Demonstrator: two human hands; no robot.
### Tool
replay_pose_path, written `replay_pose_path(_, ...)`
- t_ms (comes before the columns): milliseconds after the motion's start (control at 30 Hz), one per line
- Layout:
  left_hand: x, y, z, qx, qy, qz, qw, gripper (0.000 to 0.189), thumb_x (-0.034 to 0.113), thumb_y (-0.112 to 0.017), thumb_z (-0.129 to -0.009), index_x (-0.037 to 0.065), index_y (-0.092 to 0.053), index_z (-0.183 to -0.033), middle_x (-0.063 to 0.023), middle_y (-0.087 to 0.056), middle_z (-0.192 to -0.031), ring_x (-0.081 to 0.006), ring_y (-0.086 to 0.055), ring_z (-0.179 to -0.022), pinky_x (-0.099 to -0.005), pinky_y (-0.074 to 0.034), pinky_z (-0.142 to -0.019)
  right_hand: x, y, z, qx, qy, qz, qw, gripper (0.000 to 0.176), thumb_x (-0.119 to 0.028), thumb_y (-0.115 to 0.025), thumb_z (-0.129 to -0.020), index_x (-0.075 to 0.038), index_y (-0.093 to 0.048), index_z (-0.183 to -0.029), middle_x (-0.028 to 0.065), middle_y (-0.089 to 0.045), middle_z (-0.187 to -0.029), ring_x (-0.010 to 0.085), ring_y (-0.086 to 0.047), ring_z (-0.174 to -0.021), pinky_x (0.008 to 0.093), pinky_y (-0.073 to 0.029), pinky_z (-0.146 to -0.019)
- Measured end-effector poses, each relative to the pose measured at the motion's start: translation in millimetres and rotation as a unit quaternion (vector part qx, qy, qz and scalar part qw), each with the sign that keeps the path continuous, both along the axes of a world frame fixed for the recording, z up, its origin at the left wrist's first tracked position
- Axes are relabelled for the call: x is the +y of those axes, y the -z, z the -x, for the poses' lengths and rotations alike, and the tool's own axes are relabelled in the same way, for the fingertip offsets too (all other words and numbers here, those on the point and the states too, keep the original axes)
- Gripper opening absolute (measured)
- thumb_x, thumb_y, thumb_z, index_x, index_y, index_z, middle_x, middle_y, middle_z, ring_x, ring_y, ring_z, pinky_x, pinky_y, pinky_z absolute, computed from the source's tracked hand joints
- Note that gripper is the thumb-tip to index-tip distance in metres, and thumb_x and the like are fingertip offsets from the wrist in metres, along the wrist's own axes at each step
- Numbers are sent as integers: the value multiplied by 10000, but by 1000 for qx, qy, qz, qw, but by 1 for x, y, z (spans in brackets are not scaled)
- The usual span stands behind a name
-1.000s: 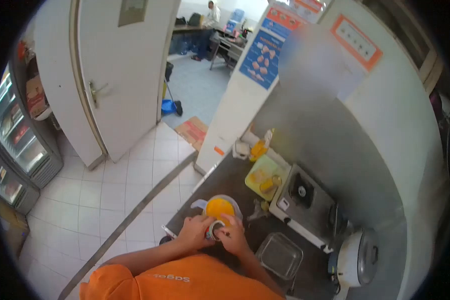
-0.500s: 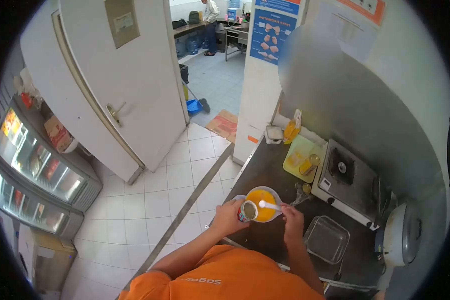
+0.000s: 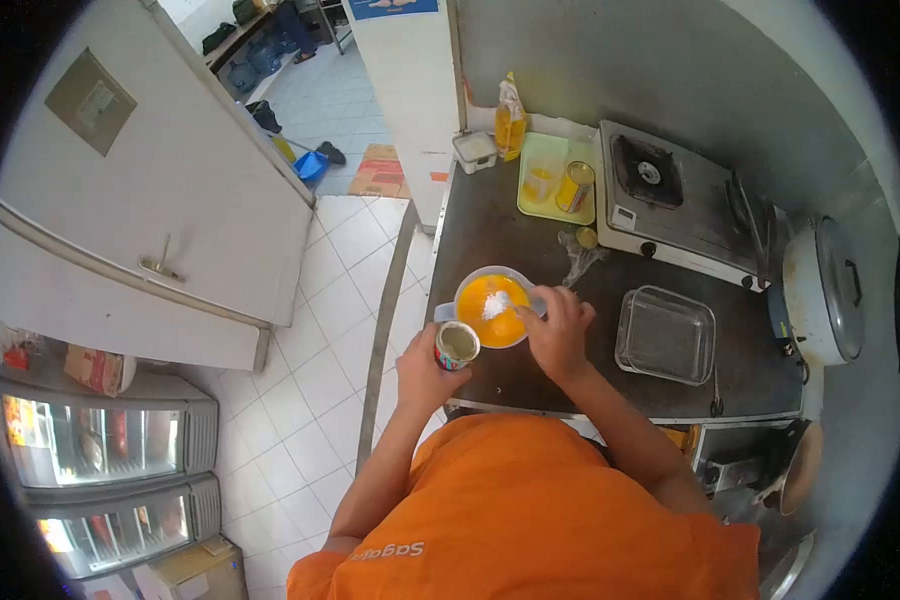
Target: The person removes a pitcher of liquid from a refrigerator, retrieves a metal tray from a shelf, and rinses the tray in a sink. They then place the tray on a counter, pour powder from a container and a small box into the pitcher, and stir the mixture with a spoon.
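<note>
My left hand (image 3: 425,372) is wrapped round an open can (image 3: 457,343), held upright at the lower left of a white bowl. The bowl (image 3: 448,312) contains an orange-yellow liquid with a heap of white powder (image 3: 496,304) on it. Over the bowl's right rim, my right hand (image 3: 560,326) has its fingers pinched together. Whatever those fingers hold is too small to make out, as the spoon seen earlier barely shows. Right of the hand lies a clear glass dish (image 3: 666,335) on the dark counter.
A stove (image 3: 685,200) stands at the back right, beside a green tray (image 3: 545,208) with a yellow can (image 3: 575,187) and a cup. A large lidded pot (image 3: 820,290) is at the far right. Crumpled plastic (image 3: 582,258) lies behind the bowl. Another person stands in the far room.
The view has turned and shifted. White powder now lies on the orange liquid, where the white spoon was above it before. My left hand still holds the can.
</note>
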State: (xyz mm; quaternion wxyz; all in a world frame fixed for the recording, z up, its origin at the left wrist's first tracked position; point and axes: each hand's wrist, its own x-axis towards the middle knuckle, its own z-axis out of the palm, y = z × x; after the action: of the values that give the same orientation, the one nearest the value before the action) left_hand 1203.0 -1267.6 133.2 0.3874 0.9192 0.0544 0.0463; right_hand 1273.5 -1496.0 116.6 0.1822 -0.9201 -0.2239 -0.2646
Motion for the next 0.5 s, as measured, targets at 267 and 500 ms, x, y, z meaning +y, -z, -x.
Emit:
replay_pose_path(267,-12,-28,-11,-15,47,-52,997,636,184,-869,-601,104,-590,-1167,-151,-682,-1034,-382,-655,-971,-481,-521,-807,20,-59,13,69,-201,-27,977,138,-227,-740,-835,-155,-769,-948,80,-558,-1354,305,-449,-1302,533,-290,-1018)
replay_pose_path(500,-23,-24,-13,-48,56,-109,991,686,197,-863,-603,107,-584,-1223,-124,-672,-1085,-356,-639,-1023,-491,-472,-812,32,-19,5,243,-207,-159,934,98,-156,-708,-877,-74,-762,-879,107,-522,-1417,367,-414,-1356,525,-281,-1133)
